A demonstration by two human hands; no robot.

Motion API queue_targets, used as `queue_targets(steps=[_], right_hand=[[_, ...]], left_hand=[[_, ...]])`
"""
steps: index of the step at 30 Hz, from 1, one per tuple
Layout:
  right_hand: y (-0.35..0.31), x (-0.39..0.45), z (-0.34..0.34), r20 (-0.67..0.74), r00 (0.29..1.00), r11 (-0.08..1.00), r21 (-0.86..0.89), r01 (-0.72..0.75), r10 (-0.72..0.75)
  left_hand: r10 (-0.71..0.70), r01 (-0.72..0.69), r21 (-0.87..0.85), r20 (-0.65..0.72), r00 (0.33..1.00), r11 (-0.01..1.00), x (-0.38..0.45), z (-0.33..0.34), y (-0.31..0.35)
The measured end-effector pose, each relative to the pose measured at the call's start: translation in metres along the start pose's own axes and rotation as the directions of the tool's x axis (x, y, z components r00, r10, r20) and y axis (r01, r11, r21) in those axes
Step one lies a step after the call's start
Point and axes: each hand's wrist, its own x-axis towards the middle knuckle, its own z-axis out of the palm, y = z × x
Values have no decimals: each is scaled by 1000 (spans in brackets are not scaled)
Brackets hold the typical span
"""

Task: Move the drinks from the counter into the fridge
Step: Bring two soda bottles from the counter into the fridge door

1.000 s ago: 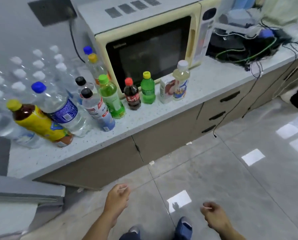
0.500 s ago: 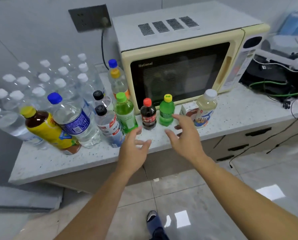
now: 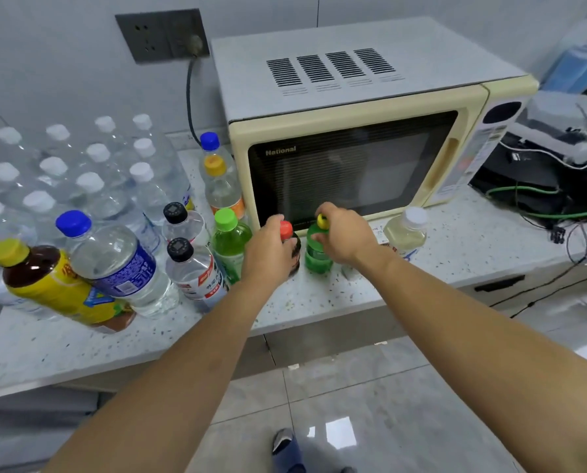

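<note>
Both hands have come forward since the earlier frame: our left hand (image 3: 268,245) now grasps the red-capped cola bottle (image 3: 290,245), our right hand (image 3: 345,233) the green soda bottle (image 3: 314,256), centre frame on the bench (image 3: 319,302). Pickup step; next we lift both clear.

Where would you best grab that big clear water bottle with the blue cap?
Grip the large clear water bottle round its neck under the blue cap, coming from above: bottles crowd both its sides, and its body looks too wide for one hand's fingers.
</note>
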Motion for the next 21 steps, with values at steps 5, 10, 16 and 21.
queue_targets(steps=[5, 10, 16, 21], right_hand=[[2, -9, 0, 44, 997, 998, -12, 66, -66], [10, -34, 13, 11, 984, 984, -9, 178, -178], [21, -42, 38, -51, 991, 919, 371, 133, -123], [29, -39, 63, -34, 999, 826, 561, 50, -37]], left_hand=[[11, -11, 1, -34, 999, 1000, -17, -2, 1], [-41, 43, 54, -30, 999, 998, -45, -3, -7], [2, 1, 27, -127, 992, 1000, -54, 9, -14], [-70, 75, -309, 26, 997, 948, -63, 33, -33]])
